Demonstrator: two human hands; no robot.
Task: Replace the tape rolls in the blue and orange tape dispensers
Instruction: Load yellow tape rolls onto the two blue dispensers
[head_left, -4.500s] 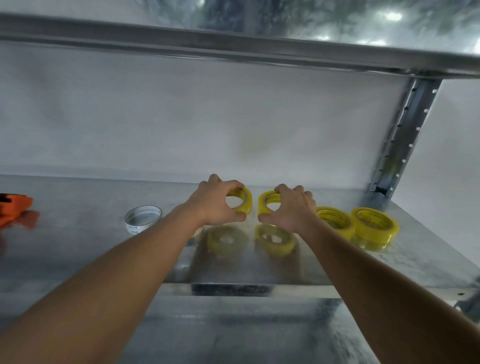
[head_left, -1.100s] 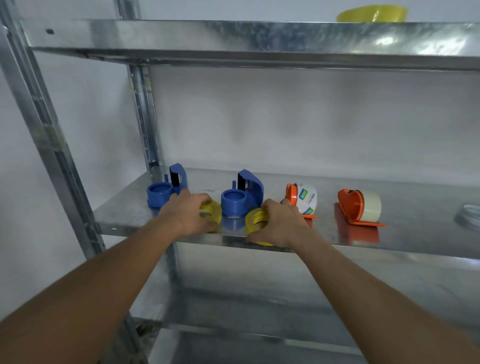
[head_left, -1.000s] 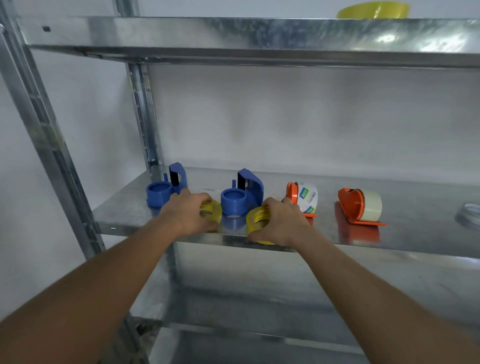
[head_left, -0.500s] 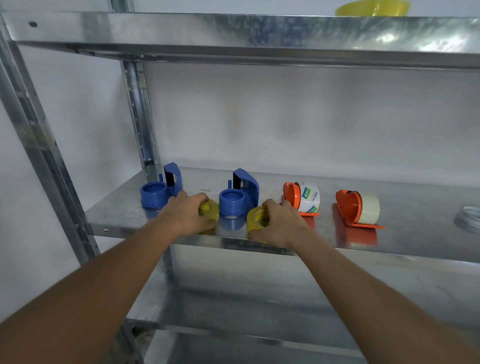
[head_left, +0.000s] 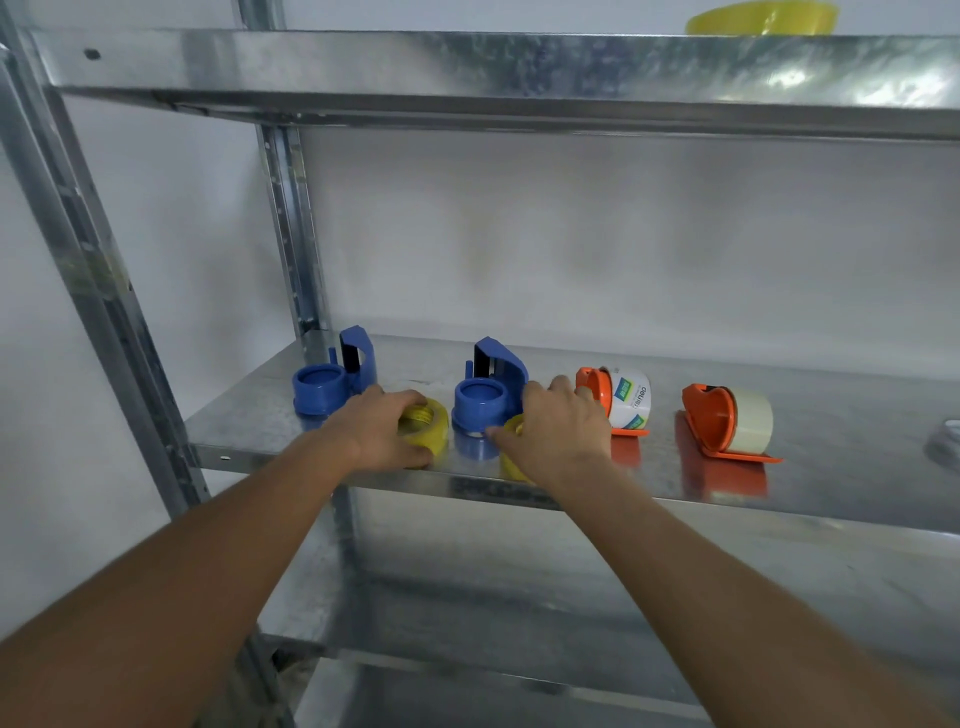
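Observation:
Two blue tape dispensers stand at the left of the metal shelf, their round hubs bare. To their right are two orange dispensers, one with a printed white roll and one with a pale roll. My left hand grips a yellow tape roll set down on the shelf between the blue dispensers. My right hand holds a second yellow roll just in front of the right blue dispenser, mostly hiding it. Its fingertips touch that dispenser's side.
Another yellow roll lies on the upper shelf. A whitish ring shows at the right edge. Steel uprights stand at the left. A lower shelf is below my arms.
Since the oldest frame both hands carried yellow rolls from the upper shelf down to the blue dispensers. In the last second the rolls settled on the shelf and my right fingers reached the right blue dispenser.

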